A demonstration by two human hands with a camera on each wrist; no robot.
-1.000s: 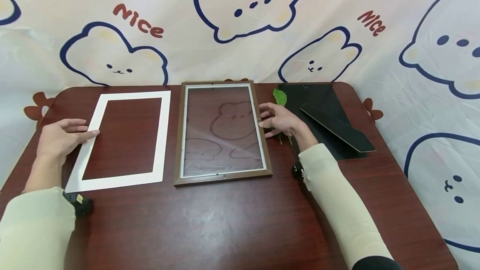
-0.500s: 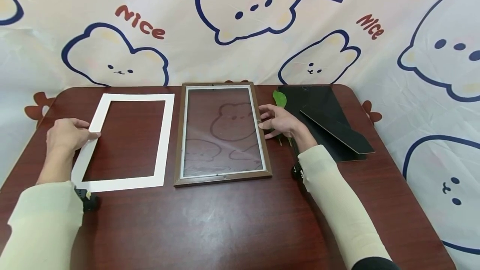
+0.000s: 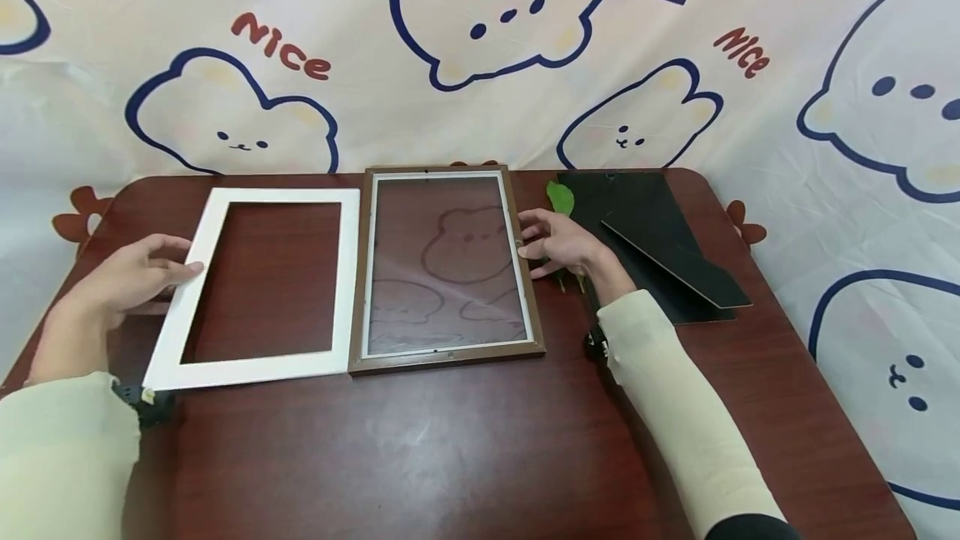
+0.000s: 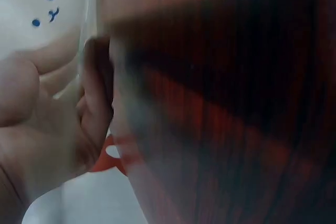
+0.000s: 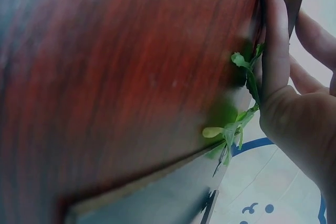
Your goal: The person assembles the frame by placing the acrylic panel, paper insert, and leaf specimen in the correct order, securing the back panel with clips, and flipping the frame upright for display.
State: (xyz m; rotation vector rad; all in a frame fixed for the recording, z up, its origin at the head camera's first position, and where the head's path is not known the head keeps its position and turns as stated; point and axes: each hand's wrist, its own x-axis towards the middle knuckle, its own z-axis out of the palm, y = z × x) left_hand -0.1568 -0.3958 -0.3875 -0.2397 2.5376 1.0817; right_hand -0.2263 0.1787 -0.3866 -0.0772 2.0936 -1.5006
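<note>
A white picture mat (image 3: 258,366) with a rectangular opening is at the left in the head view, its right border close against the wooden picture frame (image 3: 450,357). My left hand (image 3: 142,273) pinches the mat's left border, thumb on top and fingers at the underside. In the left wrist view, the left hand (image 4: 58,114) is at the thin edge of the mat. The frame lies in the middle with its clear pane showing. My right hand (image 3: 562,242) rests its loosely extended fingers along the frame's right side. The right wrist view has the right hand (image 5: 302,108) beside the frame edge.
Right of the frame lies a black backing board (image 3: 626,194) with its stand flap (image 3: 675,263) raised at an angle. A green leaf (image 3: 560,197) shows by the right hand, and green sprigs (image 5: 231,129) in the right wrist view. A cartoon-print cloth (image 3: 495,123) hangs behind the table (image 3: 420,457).
The mat has slid right until its border reaches the frame's left edge. My left fingers have shifted under its left border. My right hand and the frame have stayed put.
</note>
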